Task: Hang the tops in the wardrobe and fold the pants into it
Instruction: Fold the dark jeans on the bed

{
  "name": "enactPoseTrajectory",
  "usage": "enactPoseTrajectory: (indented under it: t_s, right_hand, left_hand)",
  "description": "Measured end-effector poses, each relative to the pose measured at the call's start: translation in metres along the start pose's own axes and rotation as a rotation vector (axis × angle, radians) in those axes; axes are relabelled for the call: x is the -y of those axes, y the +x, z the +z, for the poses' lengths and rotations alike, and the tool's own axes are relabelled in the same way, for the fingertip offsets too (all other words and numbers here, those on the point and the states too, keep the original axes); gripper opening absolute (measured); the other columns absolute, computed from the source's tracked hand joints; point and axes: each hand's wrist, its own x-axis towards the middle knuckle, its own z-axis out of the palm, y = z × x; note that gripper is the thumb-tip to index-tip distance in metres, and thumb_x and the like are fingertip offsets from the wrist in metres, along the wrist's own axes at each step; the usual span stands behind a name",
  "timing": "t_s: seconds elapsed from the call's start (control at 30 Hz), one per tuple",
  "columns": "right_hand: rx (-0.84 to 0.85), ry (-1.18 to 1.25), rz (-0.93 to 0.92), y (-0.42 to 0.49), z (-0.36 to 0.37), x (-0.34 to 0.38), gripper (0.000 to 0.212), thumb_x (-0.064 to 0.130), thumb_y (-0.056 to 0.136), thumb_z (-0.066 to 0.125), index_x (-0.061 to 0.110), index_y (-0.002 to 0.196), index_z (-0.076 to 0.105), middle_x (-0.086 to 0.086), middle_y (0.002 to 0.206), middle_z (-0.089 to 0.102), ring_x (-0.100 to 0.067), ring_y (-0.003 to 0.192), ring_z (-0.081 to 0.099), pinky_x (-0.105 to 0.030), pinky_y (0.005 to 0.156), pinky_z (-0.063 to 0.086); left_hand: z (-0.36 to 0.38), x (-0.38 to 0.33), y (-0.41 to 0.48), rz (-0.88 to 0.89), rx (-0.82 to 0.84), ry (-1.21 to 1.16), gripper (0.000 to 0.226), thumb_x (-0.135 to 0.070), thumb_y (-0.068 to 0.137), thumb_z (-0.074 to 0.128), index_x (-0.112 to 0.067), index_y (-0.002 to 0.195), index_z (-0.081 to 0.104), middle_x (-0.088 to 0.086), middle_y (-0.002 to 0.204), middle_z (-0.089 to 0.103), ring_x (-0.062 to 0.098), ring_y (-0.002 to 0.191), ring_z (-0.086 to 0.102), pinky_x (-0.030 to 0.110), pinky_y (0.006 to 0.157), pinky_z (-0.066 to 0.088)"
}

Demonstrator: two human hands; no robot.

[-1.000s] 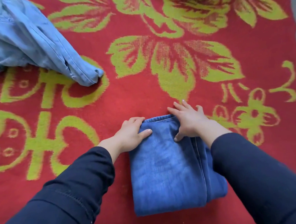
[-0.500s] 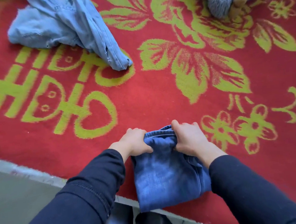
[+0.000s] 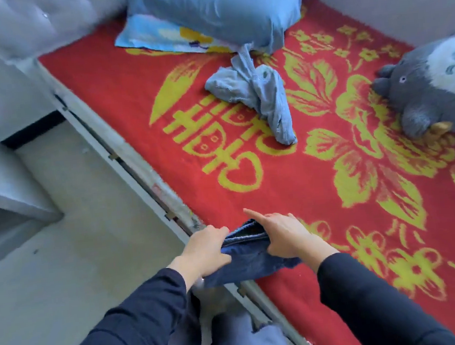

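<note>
Two garments in view: the folded jeans [image 3: 247, 265] in hand, and a light blue garment [image 3: 258, 97] lying well apart, further up the bed.
Folded jeans: a compact bundle of heavy dark denim with stacked layers showing at its far end, held just above the bed's near edge.
Left hand [image 3: 206, 253]: curled round the bundle's left end.
Right hand [image 3: 279, 236]: clamped on the right end, index finger straight out.
Progress: this pair looks folded and ready to carry. No wardrobe is in view, so stowing remains.
Light blue garment: thin, soft and twisted into a crumpled heap, not yet dealt with.
Red blanket [image 3: 320, 191]: fuzzy pile with yellow flowers and lettering.
Surroundings: a smooth blue pillow [image 3: 213, 9], a grey plush toy [image 3: 435, 88] and a pale floor [image 3: 76, 256].
</note>
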Motion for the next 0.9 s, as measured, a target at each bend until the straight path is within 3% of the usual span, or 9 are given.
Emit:
enactPoseTrajectory:
  t_s: [0.1, 0.17, 0.47, 0.67, 0.9]
  right_hand:
    - [-0.036, -0.045, -0.147, 0.024, -0.019, 0.052, 0.055, 0.021, 0.076, 0.057, 0.030, 0.128, 0.043, -0.001, 0.107, 0.060, -0.028, 0.106, 0.056, -0.036, 0.074, 0.043]
    - [-0.032, -0.089, -0.236, 0.044, -0.031, 0.097, 0.036, 0.027, 0.076, 0.060, 0.027, 0.111, 0.050, 0.000, 0.100, 0.061, -0.028, 0.100, 0.058, -0.033, 0.068, 0.040]
    - [0.054, -0.296, -0.609, 0.135, -0.047, 0.358, 0.036, 0.037, 0.080, 0.062, 0.027, 0.114, 0.056, -0.003, 0.106, 0.065, -0.028, 0.100, 0.060, -0.031, 0.073, 0.040]
    - [0.134, -0.374, -0.750, 0.168, -0.021, 0.544, 0.041, 0.036, 0.082, 0.063, 0.026, 0.120, 0.053, -0.005, 0.112, 0.062, -0.030, 0.103, 0.059, -0.035, 0.078, 0.043]
    - [0.089, -0.468, -0.916, 0.207, -0.012, 0.706, 0.042, 0.041, 0.085, 0.061, 0.026, 0.123, 0.049, -0.005, 0.115, 0.059, -0.029, 0.107, 0.058, -0.039, 0.086, 0.046]
  left_hand:
    - [-0.034, 0.042, -0.039, -0.049, -0.111, 0.041, 0.017, -0.026, 0.078, 0.055, -0.021, 0.088, 0.044, 0.010, 0.095, 0.055, 0.036, 0.090, 0.059, 0.034, 0.067, 0.039]
    - [-0.054, 0.076, -0.066, -0.117, -0.155, 0.073, 0.018, -0.026, 0.079, 0.055, -0.019, 0.096, 0.051, 0.011, 0.100, 0.057, 0.035, 0.092, 0.060, 0.032, 0.068, 0.036]
    - [-0.062, 0.277, -0.218, -0.502, -0.268, -0.130, 0.022, -0.033, 0.079, 0.057, -0.022, 0.096, 0.049, 0.008, 0.098, 0.053, 0.036, 0.087, 0.060, 0.031, 0.062, 0.035]
    - [-0.052, 0.409, -0.336, -0.669, -0.305, -0.206, 0.024, -0.034, 0.076, 0.056, -0.022, 0.097, 0.052, 0.004, 0.095, 0.054, 0.031, 0.082, 0.059, 0.033, 0.063, 0.041]
    - [-0.068, 0.522, -0.430, -0.797, -0.405, -0.223, 0.028, -0.033, 0.079, 0.057, -0.021, 0.104, 0.052, 0.002, 0.101, 0.059, 0.024, 0.094, 0.057, 0.033, 0.071, 0.041]
